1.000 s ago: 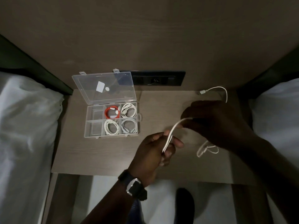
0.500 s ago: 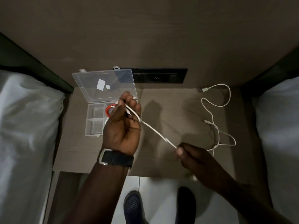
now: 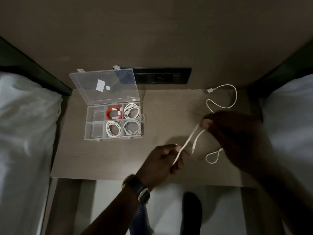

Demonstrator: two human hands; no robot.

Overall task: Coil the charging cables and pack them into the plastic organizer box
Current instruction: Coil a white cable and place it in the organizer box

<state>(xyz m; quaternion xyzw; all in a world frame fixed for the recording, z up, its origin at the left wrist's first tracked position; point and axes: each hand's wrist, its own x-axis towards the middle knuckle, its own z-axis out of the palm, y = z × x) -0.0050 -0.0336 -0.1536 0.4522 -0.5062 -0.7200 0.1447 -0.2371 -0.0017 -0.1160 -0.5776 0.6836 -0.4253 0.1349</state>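
Note:
A clear plastic organizer box (image 3: 88, 131) lies open on the table's left, lid (image 3: 105, 85) tilted back. Inside are a coiled red cable (image 3: 113, 113) and three coiled white cables (image 3: 131, 110); the two left compartments hold nothing. My left hand (image 3: 162, 160) pinches a loose white cable (image 3: 188, 141) near the table's front. My right hand (image 3: 225, 131) grips the same cable higher up, folding it into a loop between the hands. The cable's far end (image 3: 220, 106) trails in curves to the back right, and a small loop (image 3: 213, 156) lies below my right hand.
A wooden bedside table (image 3: 118, 158) sits between two white-sheeted beds (image 3: 25, 133). A black socket panel (image 3: 160, 76) is set in the wall behind the box. Dark shoes (image 3: 193, 212) show on the floor below the table edge.
My left hand came back from over the box to the table's front. My right hand rose toward the middle right, and the stretched cable is now folded into a loop between them.

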